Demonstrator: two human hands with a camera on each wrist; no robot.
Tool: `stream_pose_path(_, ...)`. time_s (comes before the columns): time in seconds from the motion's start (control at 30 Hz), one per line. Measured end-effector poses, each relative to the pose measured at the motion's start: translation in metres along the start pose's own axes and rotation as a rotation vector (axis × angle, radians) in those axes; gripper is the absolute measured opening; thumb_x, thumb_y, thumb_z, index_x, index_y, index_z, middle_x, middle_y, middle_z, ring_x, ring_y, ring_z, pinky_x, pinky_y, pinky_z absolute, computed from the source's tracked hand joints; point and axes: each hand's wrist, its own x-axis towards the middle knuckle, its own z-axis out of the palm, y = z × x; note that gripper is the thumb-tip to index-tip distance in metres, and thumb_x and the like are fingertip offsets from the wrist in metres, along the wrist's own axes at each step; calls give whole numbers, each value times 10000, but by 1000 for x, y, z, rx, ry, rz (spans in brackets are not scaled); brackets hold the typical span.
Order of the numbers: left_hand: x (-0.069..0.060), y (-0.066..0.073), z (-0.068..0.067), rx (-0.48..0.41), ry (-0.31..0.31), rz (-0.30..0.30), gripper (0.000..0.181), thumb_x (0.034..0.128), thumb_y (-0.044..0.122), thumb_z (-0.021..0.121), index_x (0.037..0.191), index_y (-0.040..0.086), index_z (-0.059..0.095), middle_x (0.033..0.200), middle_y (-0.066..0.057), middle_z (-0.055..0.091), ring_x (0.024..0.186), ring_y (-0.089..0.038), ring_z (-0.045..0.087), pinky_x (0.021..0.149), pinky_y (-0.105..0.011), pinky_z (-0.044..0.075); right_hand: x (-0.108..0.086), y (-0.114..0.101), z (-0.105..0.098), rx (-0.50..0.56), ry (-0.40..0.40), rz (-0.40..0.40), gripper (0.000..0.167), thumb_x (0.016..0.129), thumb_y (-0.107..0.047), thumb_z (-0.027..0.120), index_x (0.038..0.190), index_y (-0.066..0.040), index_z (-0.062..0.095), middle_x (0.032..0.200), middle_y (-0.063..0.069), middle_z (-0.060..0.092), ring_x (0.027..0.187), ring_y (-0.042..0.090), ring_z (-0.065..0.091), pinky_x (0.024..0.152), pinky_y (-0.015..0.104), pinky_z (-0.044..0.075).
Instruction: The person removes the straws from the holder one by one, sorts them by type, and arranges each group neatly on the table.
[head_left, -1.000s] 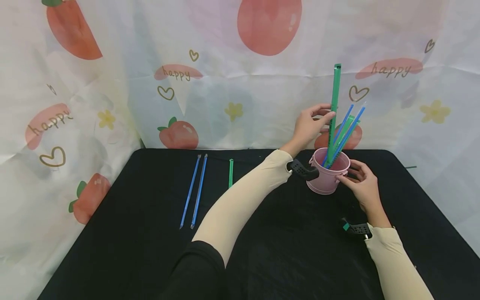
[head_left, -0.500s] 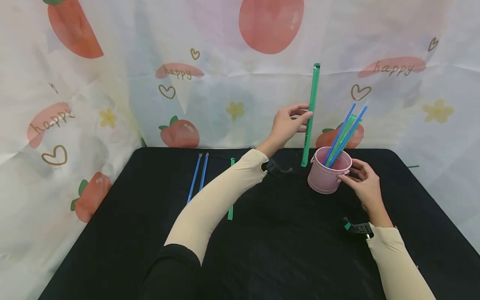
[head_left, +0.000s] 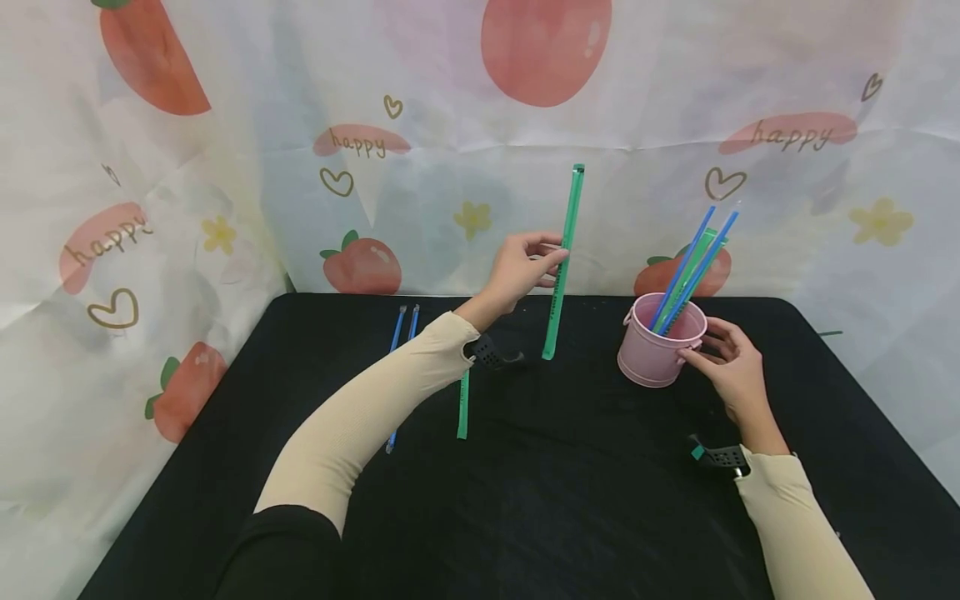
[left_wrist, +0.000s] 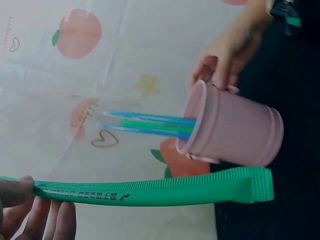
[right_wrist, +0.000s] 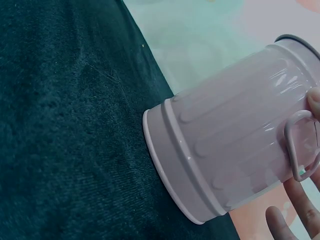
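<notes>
Left of the bucket (head_left: 648,360), the left hand (head_left: 520,268) pinches a green packet (head_left: 559,287) above the bench (head_left: 570,483); should that pinch loosen, it could slip. The right hand (head_left: 737,371) grips the bucket's side (a tug might tip it). Only the left wrist view shows the packet's leaf mark (left_wrist: 124,196) clearly.

Bucket (head_left: 651,358) on tabletop (head_left: 570,475), slim sticks (head_left: 705,267) leaning in it; right hand (head_left: 733,367) touching bucket's right side; left hand (head_left: 519,271) and raised packet (head_left: 558,296) left of bucket; flat packet (head_left: 462,408) farther left; loose pair (head_left: 395,333) farthest left; backdrop (head_left: 427,58) behind bucket.
</notes>
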Motion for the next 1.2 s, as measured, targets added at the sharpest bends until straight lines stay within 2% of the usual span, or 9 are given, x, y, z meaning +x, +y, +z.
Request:
stream_pose_path(0.13, -11, -9, -14, 14, 13, -42, 309, 918, 116, 604, 1214, 27, 609, 1077, -203, 651, 763, -169, 653, 760, -369, 593, 0, 0, 0, -26, 3, -1, 552, 801, 29, 700, 1307, -68, 501, 1103, -200, 548, 993, -67, 535, 759, 6, 462)
stream_pose_path(0.27, -21, -19, -26, 35, 34, -87, 307, 917, 118, 607, 1212, 32, 612, 1084, -193, 650, 739, -118, 634, 736, -327, 597, 0, 2, -1, -35, 2, -4, 556, 801, 36, 698, 1310, -64, 498, 1105, -202, 548, 990, -68, 535, 761, 4, 459)
stream_pose_path(0.47, -35, -34, -41, 76, 43, -153, 322, 926, 123, 595, 1237, 41, 598, 1122, -192, 643, 763, -131, 628, 723, -287, 594, 0, 2, -1, 1, -1, -8, 563, 789, 60, 698, 1305, -55, 503, 1106, -184, 560, 995, -58, 544, 755, 7, 465)
stream_pose_path(0.6, -41, -45, -48, 86, 47, -201, 325, 927, 126, 594, 1241, 41, 595, 1130, -200, 643, 775, -143, 642, 722, -286, 593, 0, 2, -1, -10, 1, -8, 562, 791, 54, 699, 1307, -54, 504, 1103, -191, 558, 991, -66, 543, 755, 8, 465)
stream_pose_path(0.93, -54, -79, -57, 120, 76, -289, 276, 906, 125, 624, 1161, 20, 636, 1073, -189, 673, 681, -77, 628, 724, -317, 597, 0, 0, 0, -43, 11, -5, 568, 797, 42, 698, 1318, -61, 496, 1102, -212, 552, 984, -74, 538, 760, 3, 454)
stream_pose_path(1.2, -63, -103, -58, 135, 77, -358, 278, 897, 108, 633, 1150, -8, 635, 1062, -200, 675, 667, -87, 628, 719, -326, 599, 0, 1, 1, -8, 11, -12, 567, 790, 61, 696, 1311, -53, 503, 1103, -193, 560, 988, -59, 544, 757, 9, 463)
